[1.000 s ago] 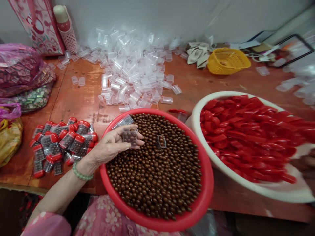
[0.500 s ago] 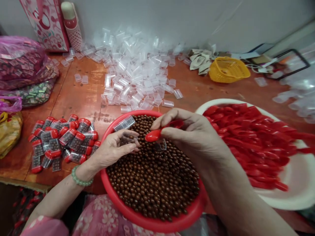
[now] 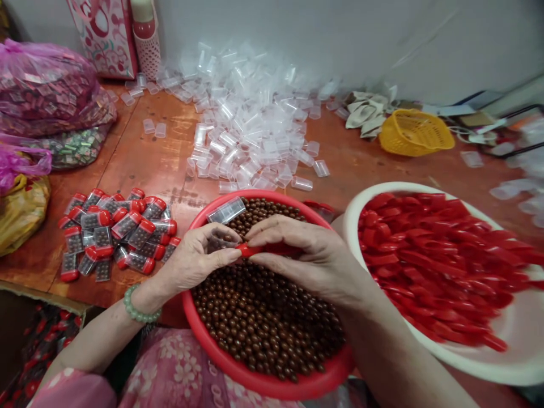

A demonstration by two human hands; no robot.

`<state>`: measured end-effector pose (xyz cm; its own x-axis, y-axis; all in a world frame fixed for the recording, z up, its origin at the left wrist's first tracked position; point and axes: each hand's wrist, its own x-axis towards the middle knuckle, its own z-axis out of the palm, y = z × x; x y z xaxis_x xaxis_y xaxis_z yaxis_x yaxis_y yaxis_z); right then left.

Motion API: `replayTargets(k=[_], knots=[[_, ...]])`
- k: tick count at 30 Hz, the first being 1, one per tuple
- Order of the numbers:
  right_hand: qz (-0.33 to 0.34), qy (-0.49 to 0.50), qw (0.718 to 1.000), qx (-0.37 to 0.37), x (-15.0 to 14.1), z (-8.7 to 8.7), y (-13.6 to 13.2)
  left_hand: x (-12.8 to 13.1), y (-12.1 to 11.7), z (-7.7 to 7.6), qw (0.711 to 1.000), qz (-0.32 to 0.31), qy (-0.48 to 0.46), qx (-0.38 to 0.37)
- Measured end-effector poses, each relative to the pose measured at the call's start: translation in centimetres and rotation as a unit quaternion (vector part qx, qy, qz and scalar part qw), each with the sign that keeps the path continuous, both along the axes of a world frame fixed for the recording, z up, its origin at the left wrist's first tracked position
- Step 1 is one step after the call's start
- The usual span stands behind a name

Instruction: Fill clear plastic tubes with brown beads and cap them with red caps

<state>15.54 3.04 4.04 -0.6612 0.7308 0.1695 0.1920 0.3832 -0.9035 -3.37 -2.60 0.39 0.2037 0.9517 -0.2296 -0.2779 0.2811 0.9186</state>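
Over a red basin (image 3: 192,317) of small brown balls (image 3: 259,328), my two hands meet. My left hand (image 3: 198,255), with a green bead bracelet, is closed on a small clear plastic container (image 3: 217,241), mostly covered by the fingers. Pinched in my right hand (image 3: 310,255) is a red plastic cap (image 3: 245,250), its rounded end touching the container's end near my left fingertips. More red plastic shows inside the right palm. A clear compartmented piece (image 3: 227,211) lies at the basin's back left, over the balls.
Left of the basin lie several red-capped filled containers (image 3: 138,232). Clear empty containers (image 3: 255,136) are heaped behind. At right, a white basin (image 3: 352,229) holds red caps (image 3: 429,266). A yellow basket (image 3: 414,133) stands at the back right, and full plastic bags (image 3: 51,90) at the left.
My right hand has moved down and left, bringing the red cap from apart to against the clear container in my left hand. The whole view has shifted slightly.
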Motion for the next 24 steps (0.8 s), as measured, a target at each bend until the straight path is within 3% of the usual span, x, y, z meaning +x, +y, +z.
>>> replayTargets(k=[3, 7, 10, 13, 17, 24], knots=[[-0.008, -0.038, 0.999, 0.000, 0.4, 0.6, -0.2, -0.2, -0.1, 0.0, 0.999, -0.028, 0.025, 0.008], [-0.123, -0.027, 0.985, -0.119, 0.2, 1.6, 0.0, 0.0, -0.1, 0.1, 0.997, -0.059, 0.051, 0.010], [-0.158, -0.007, 0.969, -0.191, -0.7, 1.6, 0.3, 0.1, -0.1, 0.3, 0.996, -0.062, 0.057, 0.010], [-0.170, 0.009, 0.963, -0.210, -1.6, 1.1, 0.6, 0.0, 0.0, 0.3, 0.996, -0.062, 0.057, 0.012], [-0.152, 0.006, 0.971, -0.185, -2.2, 0.7, 0.6, -0.1, 0.2, -0.1, 0.995, -0.070, 0.070, 0.024], [-0.145, -0.112, 0.982, -0.051, -1.4, 1.6, 0.8, -0.3, 0.3, -0.7, 0.993, -0.083, 0.083, 0.023]])
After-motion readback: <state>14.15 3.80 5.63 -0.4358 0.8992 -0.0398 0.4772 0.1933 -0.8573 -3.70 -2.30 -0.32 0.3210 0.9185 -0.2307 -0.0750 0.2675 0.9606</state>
